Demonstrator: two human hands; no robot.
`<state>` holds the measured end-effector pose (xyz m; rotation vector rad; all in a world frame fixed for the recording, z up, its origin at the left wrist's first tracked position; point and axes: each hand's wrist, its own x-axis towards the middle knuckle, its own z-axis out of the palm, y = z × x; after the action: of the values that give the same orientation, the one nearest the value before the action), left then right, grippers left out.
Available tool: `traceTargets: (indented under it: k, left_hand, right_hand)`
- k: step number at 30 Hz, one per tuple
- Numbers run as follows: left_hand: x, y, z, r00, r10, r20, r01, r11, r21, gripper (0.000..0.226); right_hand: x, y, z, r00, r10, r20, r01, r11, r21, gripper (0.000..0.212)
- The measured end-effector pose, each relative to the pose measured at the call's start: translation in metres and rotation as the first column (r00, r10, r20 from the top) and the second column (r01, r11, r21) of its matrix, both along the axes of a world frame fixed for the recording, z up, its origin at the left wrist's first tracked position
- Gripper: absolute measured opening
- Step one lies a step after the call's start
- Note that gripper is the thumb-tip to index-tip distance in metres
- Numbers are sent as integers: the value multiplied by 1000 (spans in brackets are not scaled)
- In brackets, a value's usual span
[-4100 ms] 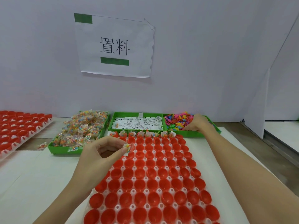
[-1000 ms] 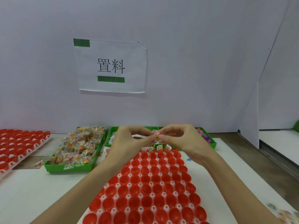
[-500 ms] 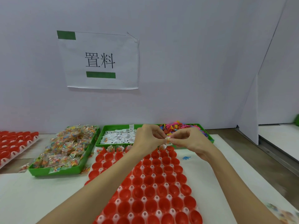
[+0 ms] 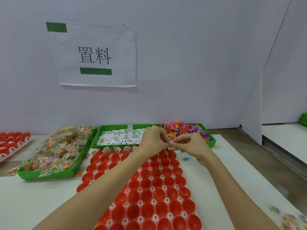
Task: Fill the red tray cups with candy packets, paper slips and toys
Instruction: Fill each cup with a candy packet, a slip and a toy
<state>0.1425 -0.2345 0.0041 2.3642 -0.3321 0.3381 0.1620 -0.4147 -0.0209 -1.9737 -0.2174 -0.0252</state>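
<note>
Two hands meet just above the far end of the red tray (image 4: 149, 193), a little right of the frame's centre. A small pale item (image 4: 171, 143), too small to be identified, is pinched between the fingertips of the left hand (image 4: 152, 141) and the right hand (image 4: 193, 146); each grip is closed on it with thumb and forefinger. The tray of red cups runs from the lower centre of the frame up to the hands, resting on the white tabletop (image 4: 33, 201). Packets are seen in the cups of its farthest row (image 4: 116, 149); the nearer cups hold nothing. Three green bins are set behind it, at mid-frame: candy packets (image 4: 56, 151) at left, paper slips (image 4: 121, 137) in the middle, coloured toys (image 4: 187, 130) at right. One blue toy (image 4: 186, 158) lies loose on the tabletop just right of the tray. A second red tray (image 4: 11, 143) is seen at the left edge.
</note>
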Motion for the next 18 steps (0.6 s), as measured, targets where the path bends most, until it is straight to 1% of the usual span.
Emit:
traceTargets:
  k: [4,7,10,14,18]
  left_hand:
    - [3,4,-5,999,-25,31,24,999,42,8]
    - [5,4,-11,998,-37,56,34,998,56,8]
    - [6,4,-17,995,-25,97,13,993,120,9]
    - [4,4,-19,990,-30,140,2,980,198,3]
    - [2,0,-18,989,-9,146,-24,974,225,7]
  right_hand:
    - [0,4,-4,1000,-21,1,21,999,-30,12]
    - [0,6,-5,998,-42,46,45,996,-83,12]
    - [0,10,-5,995,-53,86,65,987,-146,13]
    - [2,15,-6,993,-60,101,81,974,-212,13]
    - [1,16,-7,990,-79,113,105,962,-252,15]
